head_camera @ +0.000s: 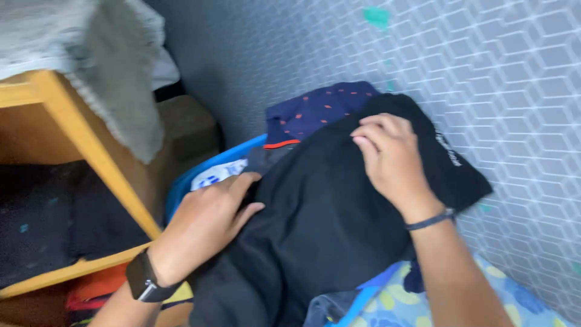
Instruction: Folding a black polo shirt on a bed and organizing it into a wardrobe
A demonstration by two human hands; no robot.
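Hands press flat on the black garment [327,218]: left hand [206,224] at eight o'clock, right hand [390,160] at one o'clock, fingers spread, gripping nothing; garment runs seven-to-one.

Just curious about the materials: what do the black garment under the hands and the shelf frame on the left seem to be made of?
The black garment looks like soft matte woven or knit fabric; it folds and drapes under both hands. The shelf frame looks like light, smooth-finished wood, going by its warm yellowish colour and squared edges, though a laminate is possible.
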